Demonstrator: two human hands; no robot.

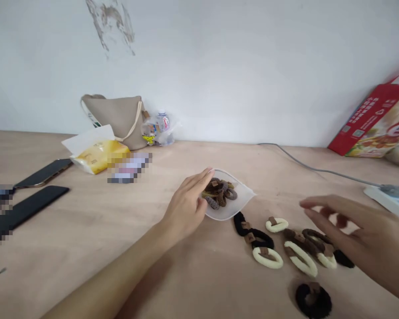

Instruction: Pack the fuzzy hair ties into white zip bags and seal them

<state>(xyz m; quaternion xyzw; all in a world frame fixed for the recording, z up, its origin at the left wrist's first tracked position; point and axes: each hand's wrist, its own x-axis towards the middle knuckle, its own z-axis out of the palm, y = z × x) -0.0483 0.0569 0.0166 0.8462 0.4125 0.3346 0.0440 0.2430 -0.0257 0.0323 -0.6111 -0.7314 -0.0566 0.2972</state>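
1. Left hand [186,208]: fingers close together, slightly curved, fingertips [209,173] at the top edge of a clear plastic bag [244,195]. Thumb mostly hidden. Can't tell if it's pinching the bag.
2. Bag lies flat on a light wooden table [69,257], mid-frame, with a bunch of brown, grey and black hair ties [219,194] inside.
3. Right hand [359,235]: open, fingers loosely spread and a bit curled, slightly blurred, holding nothing visible. It's over the right end of the loose hair ties; can't tell if it's touching them.
4. Loose hair ties lie right of the bag, just beside it: cream ring [267,258], cream ring [276,224], black ring [313,301], black ring [252,235], others overlapping under the right hand. Most have small brown tabs.
5. Back of table: beige tote bag [115,119], plastic bottle [161,126], yellow tissue pack [98,155], red box [375,119] leaning on the wall.
6. Left side: two phones [29,208], partly pixelated. Right edge: white power strip [385,197] with grey cable [306,164].
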